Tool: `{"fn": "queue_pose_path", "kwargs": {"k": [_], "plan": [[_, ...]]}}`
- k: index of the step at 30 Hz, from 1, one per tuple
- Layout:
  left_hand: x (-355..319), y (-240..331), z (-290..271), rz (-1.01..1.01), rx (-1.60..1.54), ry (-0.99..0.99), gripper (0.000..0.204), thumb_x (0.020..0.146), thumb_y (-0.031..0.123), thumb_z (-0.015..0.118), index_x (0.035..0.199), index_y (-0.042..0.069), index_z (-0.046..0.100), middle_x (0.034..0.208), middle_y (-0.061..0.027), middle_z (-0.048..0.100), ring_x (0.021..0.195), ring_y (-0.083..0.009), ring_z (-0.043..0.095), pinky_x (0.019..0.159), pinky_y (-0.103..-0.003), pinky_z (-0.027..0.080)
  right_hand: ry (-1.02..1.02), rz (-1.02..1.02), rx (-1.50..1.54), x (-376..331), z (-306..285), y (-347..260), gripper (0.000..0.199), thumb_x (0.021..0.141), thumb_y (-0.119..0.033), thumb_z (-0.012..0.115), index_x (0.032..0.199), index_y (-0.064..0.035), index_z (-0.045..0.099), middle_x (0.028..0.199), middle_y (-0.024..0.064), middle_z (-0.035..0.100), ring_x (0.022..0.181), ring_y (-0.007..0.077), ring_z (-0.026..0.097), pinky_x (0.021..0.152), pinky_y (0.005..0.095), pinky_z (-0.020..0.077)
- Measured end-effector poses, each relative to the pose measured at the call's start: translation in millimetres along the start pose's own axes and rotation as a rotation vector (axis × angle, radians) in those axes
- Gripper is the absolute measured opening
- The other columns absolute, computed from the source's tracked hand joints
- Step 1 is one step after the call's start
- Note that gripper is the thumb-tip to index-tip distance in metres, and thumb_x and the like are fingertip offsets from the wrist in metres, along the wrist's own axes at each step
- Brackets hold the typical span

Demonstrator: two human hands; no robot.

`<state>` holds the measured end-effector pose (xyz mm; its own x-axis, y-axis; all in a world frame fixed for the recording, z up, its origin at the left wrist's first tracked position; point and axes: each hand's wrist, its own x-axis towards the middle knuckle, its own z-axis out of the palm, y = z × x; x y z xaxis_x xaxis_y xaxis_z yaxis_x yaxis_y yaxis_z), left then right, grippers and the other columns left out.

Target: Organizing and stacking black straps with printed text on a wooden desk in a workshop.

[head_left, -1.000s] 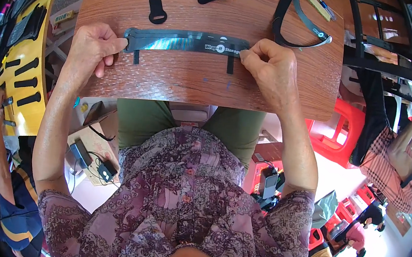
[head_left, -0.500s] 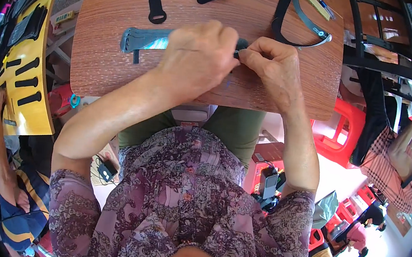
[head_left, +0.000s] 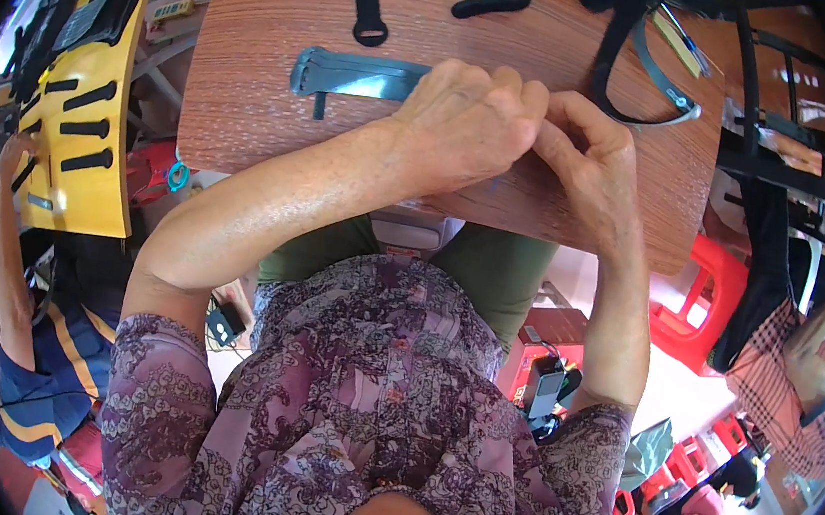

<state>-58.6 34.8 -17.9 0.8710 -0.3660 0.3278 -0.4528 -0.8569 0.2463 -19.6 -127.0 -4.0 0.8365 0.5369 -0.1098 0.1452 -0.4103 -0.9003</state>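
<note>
A glossy grey-blue strap (head_left: pixel 366 77) lies on the wooden table, folded over at its left end, with a short black tab (head_left: pixel 319 107) sticking out below it. Its right part runs behind my left hand (head_left: pixel 477 119), whose fingers are closed in a pinch. Against those fingers presses my right hand (head_left: pixel 588 165), its thumb and forefinger bent together. Whatever sits between the fingertips of both hands is hidden, as is the strap's right end.
Beyond my hands lie a black strap with a round end (head_left: pixel 369 12), a black loop (head_left: pixel 495 0) and a larger curved strap (head_left: pixel 651 92). A pen (head_left: pixel 690 40) is at the far right. A yellow board (head_left: pixel 98 184) with black straps stands left, near another person's arm (head_left: pixel 7 245). A red stool (head_left: pixel 694 307) is right.
The view has shifted, so the table appears farther right. My left hand has turned and now meets my right hand. A dark bit seen between them before is covered.
</note>
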Motion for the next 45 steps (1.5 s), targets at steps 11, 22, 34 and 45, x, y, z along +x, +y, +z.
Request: {"fn": "queue_pose_path", "kwargs": {"k": [11, 22, 34, 45], "plan": [[-5, -11, 7, -0.284, -0.319, 0.089, 0.012, 0.075, 0.011, 0.059, 0.072, 0.003, 0.051, 0.067, -0.0135, 0.059, 0.066, -0.0334, 0.06, 0.055, -0.04, 0.047, 0.134, 0.133, -0.35, 6, 12, -1, 0.014, 0.078, -0.02, 0.065, 0.086, -0.0098, 0.061, 0.067, 0.0104, 0.062, 0.065, 0.0271, 0.062, 0.059, 0.037, 0.0459], [-16, -40, -11, -0.757, -1.402, 0.144, 0.01, 0.074, 0.009, 0.06, 0.076, -0.001, 0.06, 0.058, -0.0066, 0.056, 0.042, -0.0096, 0.047, 0.041, -0.022, 0.035, 0.142, 0.073, -0.49, 11, 18, -3, 0.015, 0.075, -0.021, 0.066, 0.079, -0.0096, 0.058, 0.068, 0.0125, 0.063, 0.07, 0.0347, 0.062, 0.061, 0.0454, 0.0444], [-28, -67, -7, -0.632, -2.093, 0.378, 0.013, 0.07, 0.014, 0.051, 0.067, 0.002, 0.05, 0.047, -0.0074, 0.041, 0.037, -0.0161, 0.032, 0.042, -0.032, 0.029, 0.143, 0.061, -0.526, 12, 21, -3, 0.013, 0.075, -0.019, 0.065, 0.077, -0.0094, 0.057, 0.067, 0.0124, 0.063, 0.068, 0.0339, 0.062, 0.06, 0.0454, 0.0443], [-37, -85, -3, -0.453, -2.344, 0.383, 0.023, 0.073, 0.02, 0.052, 0.056, 0.008, 0.041, 0.045, -0.003, 0.036, 0.037, -0.0144, 0.031, 0.047, -0.03, 0.032, 0.147, 0.072, -0.534, 14, 20, -2, 0.012, 0.075, -0.019, 0.065, 0.076, -0.0105, 0.057, 0.066, 0.0124, 0.062, 0.068, 0.0343, 0.062, 0.061, 0.0455, 0.0443]]}}
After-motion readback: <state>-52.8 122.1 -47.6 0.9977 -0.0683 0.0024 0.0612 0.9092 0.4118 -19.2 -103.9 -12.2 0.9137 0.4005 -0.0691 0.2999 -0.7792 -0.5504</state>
